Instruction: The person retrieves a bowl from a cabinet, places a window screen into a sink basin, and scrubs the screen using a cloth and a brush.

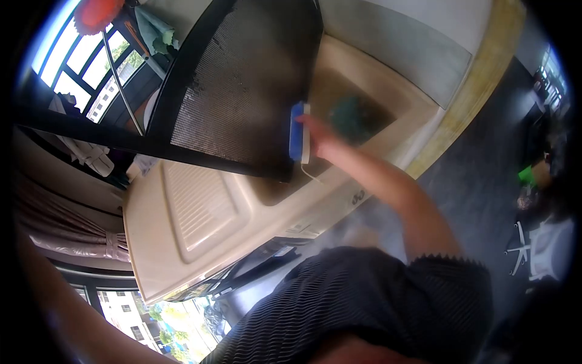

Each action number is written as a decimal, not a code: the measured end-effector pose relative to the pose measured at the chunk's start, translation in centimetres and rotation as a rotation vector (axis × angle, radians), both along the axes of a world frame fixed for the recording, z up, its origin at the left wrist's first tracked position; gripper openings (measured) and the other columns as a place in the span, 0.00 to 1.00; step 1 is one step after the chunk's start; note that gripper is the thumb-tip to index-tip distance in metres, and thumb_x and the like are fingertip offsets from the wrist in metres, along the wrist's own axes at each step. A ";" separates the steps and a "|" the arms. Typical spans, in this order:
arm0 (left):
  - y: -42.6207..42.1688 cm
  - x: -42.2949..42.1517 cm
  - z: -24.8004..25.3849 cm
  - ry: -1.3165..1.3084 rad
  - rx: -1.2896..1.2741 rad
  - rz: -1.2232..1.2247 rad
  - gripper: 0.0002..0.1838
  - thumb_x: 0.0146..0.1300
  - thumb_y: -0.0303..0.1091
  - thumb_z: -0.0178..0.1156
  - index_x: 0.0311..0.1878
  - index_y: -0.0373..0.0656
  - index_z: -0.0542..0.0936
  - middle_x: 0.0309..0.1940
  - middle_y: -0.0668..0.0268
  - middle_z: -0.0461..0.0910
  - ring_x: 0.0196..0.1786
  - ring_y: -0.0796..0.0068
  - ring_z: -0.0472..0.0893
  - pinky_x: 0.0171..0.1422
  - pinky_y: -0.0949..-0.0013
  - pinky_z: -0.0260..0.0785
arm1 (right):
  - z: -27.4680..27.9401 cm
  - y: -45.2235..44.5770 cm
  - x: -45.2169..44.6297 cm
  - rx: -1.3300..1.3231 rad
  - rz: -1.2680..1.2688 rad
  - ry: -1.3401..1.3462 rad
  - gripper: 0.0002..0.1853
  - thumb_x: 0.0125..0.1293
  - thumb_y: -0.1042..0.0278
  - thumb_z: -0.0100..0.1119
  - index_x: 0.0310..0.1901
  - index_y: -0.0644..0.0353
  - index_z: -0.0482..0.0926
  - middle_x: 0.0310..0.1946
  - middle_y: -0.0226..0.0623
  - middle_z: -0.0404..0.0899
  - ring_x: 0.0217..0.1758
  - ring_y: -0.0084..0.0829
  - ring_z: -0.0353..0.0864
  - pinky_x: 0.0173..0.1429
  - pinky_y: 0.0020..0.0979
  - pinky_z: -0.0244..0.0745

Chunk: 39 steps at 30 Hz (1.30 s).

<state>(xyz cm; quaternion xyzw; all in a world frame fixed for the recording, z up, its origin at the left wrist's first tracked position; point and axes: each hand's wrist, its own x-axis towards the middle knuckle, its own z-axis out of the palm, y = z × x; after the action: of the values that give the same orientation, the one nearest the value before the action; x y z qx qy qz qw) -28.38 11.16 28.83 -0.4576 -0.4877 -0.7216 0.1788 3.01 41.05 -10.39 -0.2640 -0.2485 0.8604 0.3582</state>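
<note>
Daylight comes through a barred window (76, 57) at the upper left, and a drawn-in mauve curtain (73, 221) hangs below it. A dark grey floor (467, 170) stretches away on the right, with a white chair (550, 249) well apart from the work. A red-orange duster (97, 15) stands on its bent stem by the window, near a hanging green cloth (156, 30).

A cream laundry sink (142, 255) crosses the middle, its ribbed washboard (197, 206) towards the left end and its basin towards the right end. In the basin, near the sink's right edge, lies a blurred green bundle (351, 116).

A black-framed mesh screen (227, 91) is tilted over the sink, its lower right corner above the basin. The right hand (318, 141) has its fingers closed around a blue-and-white brush (296, 133), which sits at the screen's right edge, just above that corner; whether its bristles touch the mesh cannot be told. The left arm (79, 315) enters at the lower left; its hand is out of sight, so I cannot tell how its fingers stand.
</note>
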 end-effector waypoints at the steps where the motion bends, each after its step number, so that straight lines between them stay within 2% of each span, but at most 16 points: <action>1: 0.6 -0.1 0.0 0.001 -0.005 0.003 0.21 0.61 0.37 0.46 0.53 0.31 0.68 0.52 0.44 0.66 0.57 0.45 0.65 0.59 0.41 0.60 | -0.9 0.3 -0.6 -0.024 0.020 -0.005 0.13 0.52 0.56 0.55 0.33 0.54 0.70 0.26 0.32 0.71 0.30 0.29 0.74 0.35 0.34 0.72; 6: 3.7 -0.4 -0.2 0.007 -0.029 0.044 0.21 0.61 0.37 0.46 0.53 0.31 0.67 0.53 0.43 0.66 0.57 0.44 0.65 0.60 0.41 0.59 | -5.9 2.2 -1.6 -0.184 0.173 -0.105 0.12 0.49 0.57 0.56 0.32 0.53 0.69 0.26 0.32 0.71 0.30 0.31 0.74 0.38 0.37 0.73; 10: 6.5 -0.8 -0.1 0.004 -0.043 0.069 0.22 0.61 0.38 0.46 0.53 0.31 0.67 0.53 0.43 0.65 0.58 0.44 0.64 0.60 0.41 0.59 | -6.7 3.5 -1.2 -0.200 0.301 -0.211 0.12 0.49 0.55 0.56 0.30 0.53 0.70 0.24 0.32 0.71 0.29 0.33 0.74 0.39 0.40 0.73; 15: 9.1 -1.5 -1.0 -0.018 -0.053 0.099 0.22 0.61 0.38 0.45 0.54 0.31 0.67 0.54 0.43 0.65 0.58 0.44 0.64 0.60 0.40 0.58 | -7.6 4.2 -0.7 -0.333 0.375 -0.268 0.09 0.52 0.58 0.53 0.20 0.49 0.67 0.16 0.28 0.67 0.20 0.29 0.71 0.33 0.34 0.72; 18: 10.2 -1.6 -1.8 -0.020 -0.050 0.106 0.22 0.61 0.38 0.45 0.54 0.31 0.66 0.54 0.43 0.65 0.58 0.44 0.63 0.60 0.40 0.58 | -10.4 4.5 -1.3 -0.358 0.428 -0.290 0.09 0.50 0.56 0.54 0.25 0.49 0.68 0.21 0.30 0.69 0.27 0.32 0.73 0.37 0.39 0.72; 24: 12.6 -2.3 -2.5 -0.037 -0.051 0.084 0.23 0.61 0.38 0.45 0.54 0.30 0.66 0.54 0.43 0.64 0.59 0.44 0.63 0.61 0.40 0.57 | -12.8 4.9 -2.4 -0.395 0.456 -0.386 0.11 0.49 0.54 0.55 0.29 0.50 0.70 0.25 0.31 0.71 0.31 0.32 0.73 0.40 0.41 0.72; 27: 13.7 -2.6 -2.8 -0.044 -0.048 0.059 0.23 0.61 0.39 0.45 0.55 0.30 0.65 0.55 0.42 0.64 0.59 0.44 0.62 0.61 0.40 0.56 | -16.0 6.5 -2.2 -0.319 0.484 -0.478 0.14 0.48 0.53 0.58 0.31 0.51 0.72 0.27 0.31 0.72 0.32 0.31 0.73 0.41 0.39 0.71; 29: 14.3 -2.9 -3.1 -0.054 -0.045 0.044 0.24 0.61 0.39 0.45 0.55 0.30 0.65 0.55 0.42 0.64 0.59 0.44 0.62 0.61 0.40 0.56 | -17.1 7.9 -1.3 -0.163 0.533 -0.580 0.16 0.47 0.53 0.60 0.34 0.52 0.73 0.28 0.31 0.72 0.33 0.30 0.73 0.41 0.37 0.71; 31: 14.8 -3.1 -3.3 -0.064 -0.043 0.033 0.24 0.61 0.39 0.45 0.55 0.30 0.65 0.55 0.42 0.63 0.60 0.44 0.62 0.61 0.40 0.56 | -13.7 8.6 0.4 0.052 0.545 -0.752 0.17 0.48 0.56 0.62 0.38 0.54 0.74 0.31 0.31 0.73 0.36 0.27 0.72 0.43 0.33 0.69; 32: 15.2 -3.2 -3.3 -0.065 -0.046 0.032 0.24 0.61 0.39 0.45 0.55 0.30 0.65 0.55 0.42 0.63 0.60 0.44 0.62 0.61 0.40 0.56 | -14.7 9.7 1.3 0.179 0.533 -0.781 0.20 0.48 0.57 0.62 0.43 0.57 0.74 0.35 0.34 0.75 0.39 0.26 0.72 0.43 0.33 0.69; 34: 15.8 -3.2 -3.3 -0.063 -0.052 0.026 0.24 0.61 0.39 0.45 0.55 0.30 0.65 0.55 0.42 0.63 0.60 0.43 0.61 0.61 0.40 0.56 | -18.4 12.5 3.1 0.161 0.408 -0.845 0.23 0.47 0.56 0.64 0.44 0.58 0.75 0.36 0.38 0.77 0.39 0.27 0.73 0.43 0.34 0.70; 36: 16.4 -3.2 -3.1 -0.061 -0.060 0.021 0.24 0.61 0.39 0.45 0.55 0.30 0.65 0.55 0.42 0.63 0.60 0.43 0.61 0.61 0.39 0.55 | -25.6 16.8 4.7 0.238 0.246 -0.912 0.23 0.47 0.57 0.65 0.44 0.61 0.76 0.35 0.40 0.78 0.37 0.28 0.75 0.42 0.33 0.71; 37: 16.5 -3.1 -3.1 -0.059 -0.061 0.022 0.24 0.61 0.39 0.45 0.56 0.30 0.64 0.55 0.42 0.63 0.60 0.43 0.61 0.62 0.39 0.55 | -27.3 18.6 4.8 0.277 0.163 -0.945 0.23 0.47 0.57 0.65 0.43 0.63 0.76 0.34 0.42 0.78 0.36 0.29 0.76 0.41 0.33 0.71; 38: 16.7 -3.0 -3.0 -0.055 -0.061 0.028 0.25 0.61 0.39 0.45 0.56 0.30 0.64 0.55 0.42 0.63 0.60 0.43 0.61 0.62 0.39 0.55 | -25.0 19.4 4.7 0.345 0.178 -1.005 0.22 0.48 0.58 0.64 0.41 0.65 0.77 0.32 0.42 0.79 0.35 0.30 0.77 0.40 0.32 0.72; 39: 16.7 -2.9 -3.0 -0.053 -0.062 0.032 0.25 0.61 0.39 0.45 0.56 0.30 0.64 0.56 0.42 0.63 0.60 0.43 0.61 0.62 0.39 0.55 | -19.5 19.6 4.8 0.415 0.196 -1.066 0.20 0.50 0.59 0.63 0.39 0.68 0.77 0.30 0.42 0.79 0.34 0.31 0.78 0.39 0.31 0.73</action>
<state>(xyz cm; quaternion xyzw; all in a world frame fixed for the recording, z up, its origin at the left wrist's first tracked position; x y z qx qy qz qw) -31.32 27.86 25.86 -0.4360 -0.5217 -0.7149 0.1631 7.80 60.60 -29.87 -0.5608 -0.5813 0.5711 0.1466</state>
